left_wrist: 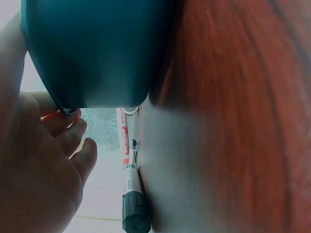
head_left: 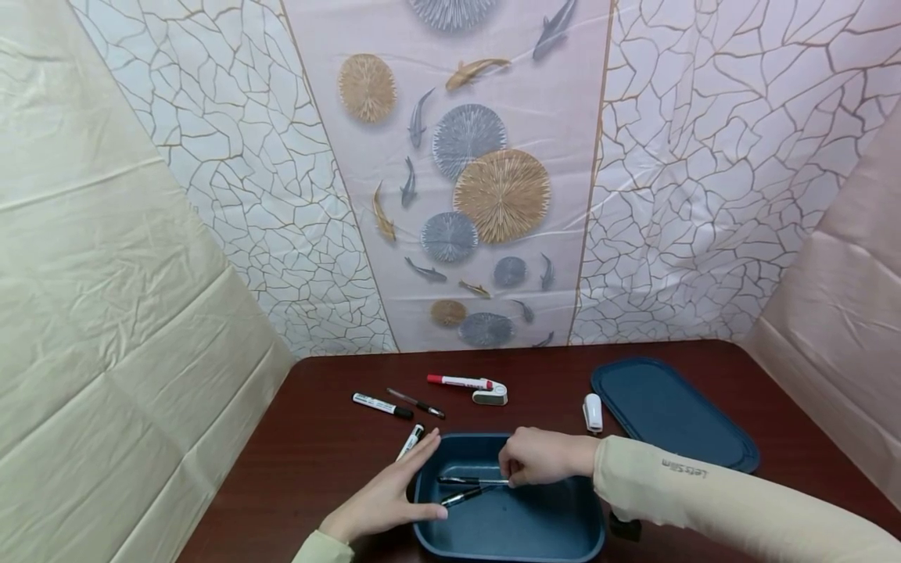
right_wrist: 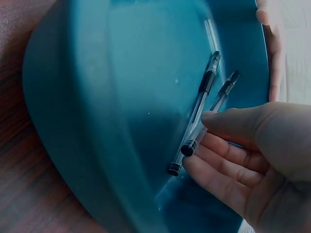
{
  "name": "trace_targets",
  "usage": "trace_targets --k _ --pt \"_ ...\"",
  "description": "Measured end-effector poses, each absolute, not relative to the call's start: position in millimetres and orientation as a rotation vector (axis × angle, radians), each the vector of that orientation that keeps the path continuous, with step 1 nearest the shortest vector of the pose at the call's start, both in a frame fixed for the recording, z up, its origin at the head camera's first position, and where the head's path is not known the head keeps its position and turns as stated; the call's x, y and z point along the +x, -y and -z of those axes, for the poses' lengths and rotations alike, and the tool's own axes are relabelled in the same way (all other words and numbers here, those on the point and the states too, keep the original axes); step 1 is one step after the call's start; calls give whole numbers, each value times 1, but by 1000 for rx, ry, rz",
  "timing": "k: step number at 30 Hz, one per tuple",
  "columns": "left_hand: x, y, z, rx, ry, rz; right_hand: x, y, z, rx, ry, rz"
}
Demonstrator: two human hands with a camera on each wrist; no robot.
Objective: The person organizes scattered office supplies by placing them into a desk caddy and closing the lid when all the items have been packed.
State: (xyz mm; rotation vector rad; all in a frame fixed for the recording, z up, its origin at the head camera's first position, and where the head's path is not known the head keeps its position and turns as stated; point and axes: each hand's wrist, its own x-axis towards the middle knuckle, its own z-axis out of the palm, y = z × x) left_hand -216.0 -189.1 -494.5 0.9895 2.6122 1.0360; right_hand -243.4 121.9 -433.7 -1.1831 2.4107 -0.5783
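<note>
A dark blue plastic bin (head_left: 521, 532) stands on the table in front of me. My left hand (head_left: 387, 494) holds its left wall, with the thumb over the rim and the fingers spread along the back left corner. Inside the bin, my right hand (head_left: 531, 456) pinches a clear gel pen (right_wrist: 221, 97) with a black grip near its black-tipped end. A second gel pen (right_wrist: 206, 85) lies on the bin floor beside it, slanting under the held one. In the left wrist view, the bin's outer wall (left_wrist: 97, 53) fills the upper left.
Behind the bin lie black-capped markers (head_left: 382, 405), another gel pen (head_left: 417, 403) and a red marker (head_left: 457, 381) against a small white-and-grey object (head_left: 490, 393). To the right are a small white device (head_left: 593, 413) and a blue lid (head_left: 672, 414). A black item (head_left: 625, 528) sits under my right sleeve.
</note>
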Motion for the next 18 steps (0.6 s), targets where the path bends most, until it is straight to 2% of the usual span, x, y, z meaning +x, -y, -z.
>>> trace_targets --k 8,13,18 --pt "-221 187 490 972 -2585 -984 -251 -124 446 -1195 -2400 588" --pt "-223 185 492 957 -2572 -971 -272 -136 484 -1361 -2388 573" --pt "-225 179 491 940 -2564 -975 -264 -136 468 -1293 -2395 601"
